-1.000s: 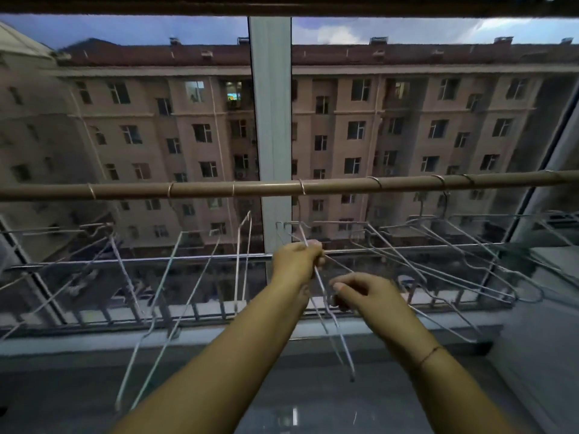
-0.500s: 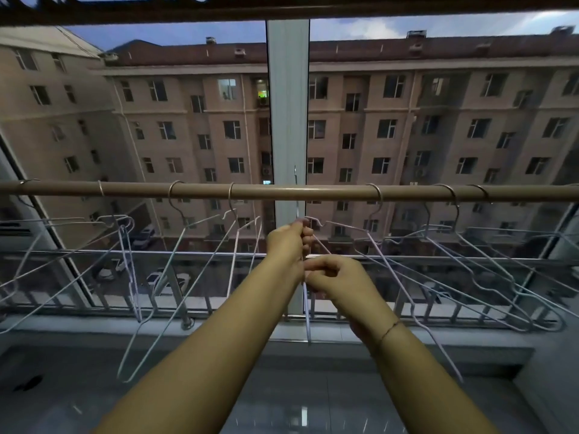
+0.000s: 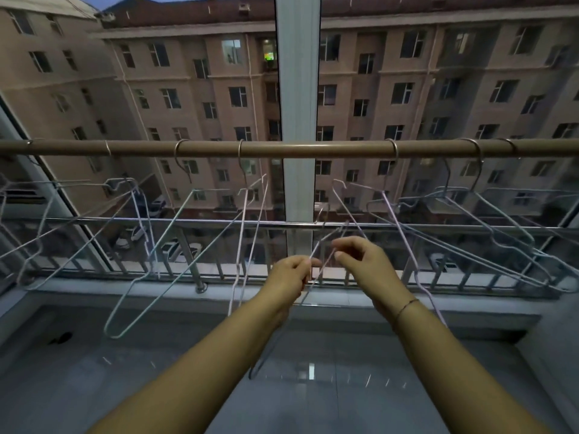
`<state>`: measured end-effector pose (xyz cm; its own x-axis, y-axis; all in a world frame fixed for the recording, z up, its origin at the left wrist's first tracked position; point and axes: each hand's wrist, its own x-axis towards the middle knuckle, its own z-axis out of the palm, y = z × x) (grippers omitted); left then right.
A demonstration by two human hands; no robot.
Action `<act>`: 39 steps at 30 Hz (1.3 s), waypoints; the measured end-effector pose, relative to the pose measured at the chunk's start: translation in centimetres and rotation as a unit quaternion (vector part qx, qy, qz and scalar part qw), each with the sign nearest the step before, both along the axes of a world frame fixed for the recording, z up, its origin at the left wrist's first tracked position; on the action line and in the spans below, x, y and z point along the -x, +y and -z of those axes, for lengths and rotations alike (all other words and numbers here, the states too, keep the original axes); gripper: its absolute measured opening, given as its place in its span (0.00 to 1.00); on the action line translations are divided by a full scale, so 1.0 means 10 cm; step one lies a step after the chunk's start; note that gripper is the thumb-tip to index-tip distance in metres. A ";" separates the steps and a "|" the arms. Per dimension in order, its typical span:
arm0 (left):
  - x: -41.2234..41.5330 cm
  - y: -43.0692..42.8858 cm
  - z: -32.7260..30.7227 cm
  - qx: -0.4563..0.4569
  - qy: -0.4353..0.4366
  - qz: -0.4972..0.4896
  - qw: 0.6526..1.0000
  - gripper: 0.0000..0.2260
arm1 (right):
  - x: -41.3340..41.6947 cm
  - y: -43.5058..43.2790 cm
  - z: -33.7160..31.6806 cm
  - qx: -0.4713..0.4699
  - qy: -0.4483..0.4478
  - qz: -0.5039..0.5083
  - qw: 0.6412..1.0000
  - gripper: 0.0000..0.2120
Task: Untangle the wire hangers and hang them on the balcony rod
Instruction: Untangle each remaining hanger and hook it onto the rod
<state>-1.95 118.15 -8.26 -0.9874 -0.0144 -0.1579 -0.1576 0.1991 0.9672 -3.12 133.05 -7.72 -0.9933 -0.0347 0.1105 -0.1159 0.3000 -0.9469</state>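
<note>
Both hands meet below the rod [image 3: 313, 149], each pinching the wire of one loose hanger [image 3: 316, 261]. The left hand [image 3: 289, 278] is closed on its wire lower down; the right hand [image 3: 365, 261] grips it between thumb and fingertips. The hanger's hook is off the rod, its lower end dangling past the left forearm. At least six hooks sit over the rod: three left of the window post [image 3: 296, 104], three right. A thin bracelet [image 3: 404, 306] circles the right wrist.
</note>
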 end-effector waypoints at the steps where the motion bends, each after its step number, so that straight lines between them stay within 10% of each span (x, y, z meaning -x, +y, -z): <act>1: -0.03 -0.03 0.04 0.024 0.013 0.010 1.000 0.14 | 0.03 -0.02 0.02 -0.021 0.016 0.003 1.000 0.13; 8: -0.23 -0.31 0.21 0.079 0.039 0.055 0.995 0.12 | 0.11 0.06 0.12 -0.240 0.018 -0.053 0.969 0.14; 15: -0.27 -0.45 0.41 0.129 0.049 0.039 0.990 0.10 | -0.18 0.20 0.18 -0.270 -0.030 -0.099 0.957 0.08; 24: -0.26 -0.17 0.46 0.159 0.109 -0.109 0.975 0.11 | -0.63 0.20 0.10 0.002 -0.157 -0.086 0.984 0.09; 28: -0.43 0.07 0.29 -0.040 0.042 -0.048 0.997 0.09 | -0.76 0.17 0.10 0.047 -0.128 -0.059 0.989 0.08; 39: -0.42 0.31 -0.35 -0.182 0.063 0.025 0.981 0.07 | -0.97 -0.08 -0.26 0.159 -0.038 0.032 0.986 0.09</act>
<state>2.26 121.30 -4.75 -0.9973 0.0702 -0.0208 -0.0318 -0.1585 0.9868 6.61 132.25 -5.14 -0.9981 0.0531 0.0315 -0.0321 -0.0095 -0.9994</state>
